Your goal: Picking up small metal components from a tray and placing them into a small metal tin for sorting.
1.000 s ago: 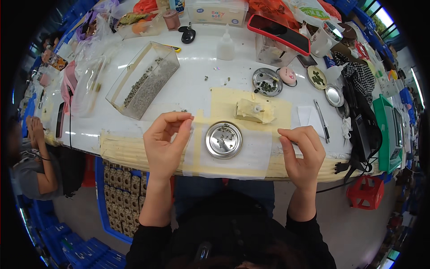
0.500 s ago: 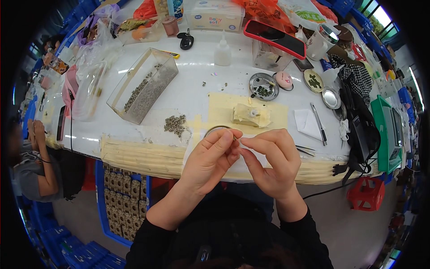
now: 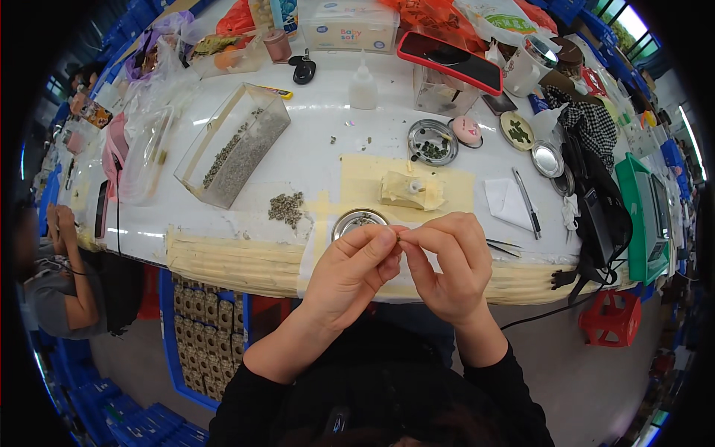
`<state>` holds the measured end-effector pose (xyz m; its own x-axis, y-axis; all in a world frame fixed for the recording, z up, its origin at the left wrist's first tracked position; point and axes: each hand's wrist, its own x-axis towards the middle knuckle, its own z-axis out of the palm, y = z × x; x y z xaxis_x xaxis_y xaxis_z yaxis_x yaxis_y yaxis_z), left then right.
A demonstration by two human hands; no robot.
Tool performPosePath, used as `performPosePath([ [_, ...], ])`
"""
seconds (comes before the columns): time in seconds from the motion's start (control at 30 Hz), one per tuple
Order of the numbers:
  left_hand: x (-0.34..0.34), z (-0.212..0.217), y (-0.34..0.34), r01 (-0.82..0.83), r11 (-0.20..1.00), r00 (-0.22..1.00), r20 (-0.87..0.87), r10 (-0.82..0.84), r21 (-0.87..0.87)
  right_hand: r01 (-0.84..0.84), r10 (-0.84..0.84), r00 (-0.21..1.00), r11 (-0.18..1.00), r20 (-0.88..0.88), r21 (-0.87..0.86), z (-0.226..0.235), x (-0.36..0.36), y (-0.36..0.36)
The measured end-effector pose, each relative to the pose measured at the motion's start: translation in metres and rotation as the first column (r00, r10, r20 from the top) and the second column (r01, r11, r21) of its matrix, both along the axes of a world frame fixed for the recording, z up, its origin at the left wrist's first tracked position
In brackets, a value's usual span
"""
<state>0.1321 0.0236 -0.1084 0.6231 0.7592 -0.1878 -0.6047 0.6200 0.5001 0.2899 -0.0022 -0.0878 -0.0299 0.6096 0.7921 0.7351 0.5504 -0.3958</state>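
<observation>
Both my hands meet over the front edge of the table, fingertips together. My left hand pinches a tiny dark piece, too small to name. From the other side, the thumb and forefinger of my right hand close on that same piece. Just beyond my left fingers sits a round metal dish with small bits in it, partly covered by the hand. Behind the dish stands a tape-covered block with a small pale nub on top. A heap of small grey-brown pieces lies to the left.
A clear box of grey granules stands at the left, and a white squeeze bottle farther back. At the right are a dish of dark green pieces, tweezers and a pen. A co-worker's hands show at far left.
My fingertips have come together on the tiny piece; the right hand has shifted slightly left. More of the round metal dish shows now. The whole view has shifted a little.
</observation>
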Motion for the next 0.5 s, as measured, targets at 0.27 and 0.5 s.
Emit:
performPosePath([
  [0.27,-0.007,0.0016,-0.0002,0.02,0.997,0.997,-0.076,-0.014,0.071,0.003,-0.001,1.0,0.998,-0.021,0.057,-0.0034,-0.0014,0.0007],
  [0.5,-0.0064,0.0028,-0.0019,-0.112,0.908,0.95,-0.224,0.217,0.403,-0.051,0.053,0.995,0.998,-0.084,0.023,-0.0043,-0.003,-0.0004],
])
